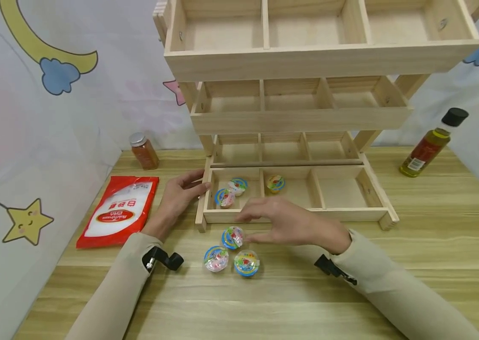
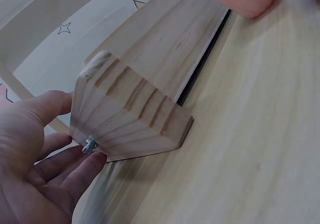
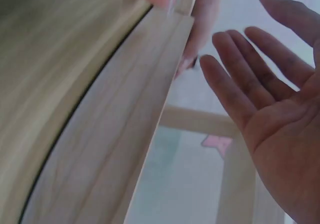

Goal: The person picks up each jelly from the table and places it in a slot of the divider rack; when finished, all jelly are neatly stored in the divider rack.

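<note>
My left hand (image 1: 180, 196) rests against the left side of a wooden tiered shelf (image 1: 295, 216), fingers near a metal bolt (image 2: 89, 145) in the left wrist view. Just in front of the bottom tier, my right hand (image 1: 284, 219) hovers with fingers spread and nothing between them; its palm shows bare in the right wrist view. By its thumb lies a small jelly cup (image 1: 233, 237) on the table. Two more, a pink-lidded jelly cup (image 1: 216, 259) and a green-and-blue-lidded one (image 1: 246, 263), lie nearer. The bottom-left compartment has two jelly cups (image 1: 224, 198); the middle one has a yellowish jelly cup (image 1: 275, 183).
Left of the shelf lie a red-and-white bag (image 1: 116, 212) and, behind it, a spice jar (image 1: 144, 151) with a silvery lid. An oil bottle (image 1: 428, 146) with a black cap stands at the right. Upper tiers (image 1: 320, 61) overhang the bottom one.
</note>
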The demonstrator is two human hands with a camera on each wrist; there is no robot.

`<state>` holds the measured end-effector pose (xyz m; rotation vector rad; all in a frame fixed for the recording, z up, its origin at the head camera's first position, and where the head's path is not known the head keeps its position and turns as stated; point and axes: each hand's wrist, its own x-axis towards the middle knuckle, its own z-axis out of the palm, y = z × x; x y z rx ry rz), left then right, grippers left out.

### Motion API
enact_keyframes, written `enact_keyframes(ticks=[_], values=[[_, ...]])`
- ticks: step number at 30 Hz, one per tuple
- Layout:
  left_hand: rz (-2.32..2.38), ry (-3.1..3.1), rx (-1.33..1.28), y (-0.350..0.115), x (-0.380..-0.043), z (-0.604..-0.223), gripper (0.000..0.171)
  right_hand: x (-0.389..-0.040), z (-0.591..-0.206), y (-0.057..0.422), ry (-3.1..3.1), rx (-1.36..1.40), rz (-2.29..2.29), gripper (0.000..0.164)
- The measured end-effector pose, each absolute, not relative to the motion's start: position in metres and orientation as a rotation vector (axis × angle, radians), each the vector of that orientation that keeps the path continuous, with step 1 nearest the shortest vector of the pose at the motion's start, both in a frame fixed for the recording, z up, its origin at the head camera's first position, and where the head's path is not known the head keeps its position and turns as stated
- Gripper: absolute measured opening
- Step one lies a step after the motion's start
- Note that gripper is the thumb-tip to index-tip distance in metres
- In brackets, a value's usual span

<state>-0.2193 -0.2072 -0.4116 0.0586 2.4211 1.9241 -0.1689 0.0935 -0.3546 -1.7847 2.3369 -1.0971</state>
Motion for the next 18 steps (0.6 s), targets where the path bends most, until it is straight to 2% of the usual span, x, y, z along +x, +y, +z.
enact_keyframes(ticks=[5, 12, 18], values=[[1.912, 2.426, 0.062, -0.208, -0.218, -0.411, 0.06, -0.161, -0.359, 0.093, 2.218, -1.752, -1.099, 0.026], [1.906, 2.435, 0.063, -0.209, -0.218, -0.412, 0.059, -0.152, -0.36, 0.096, 2.202, -1.631, -1.002, 0.026], [1.9, 2.437, 0.071, -0.208, -0.218, -0.413, 0.06, -0.147, -0.358, 0.096, 2.236, -1.638, -0.916, 0.029]])
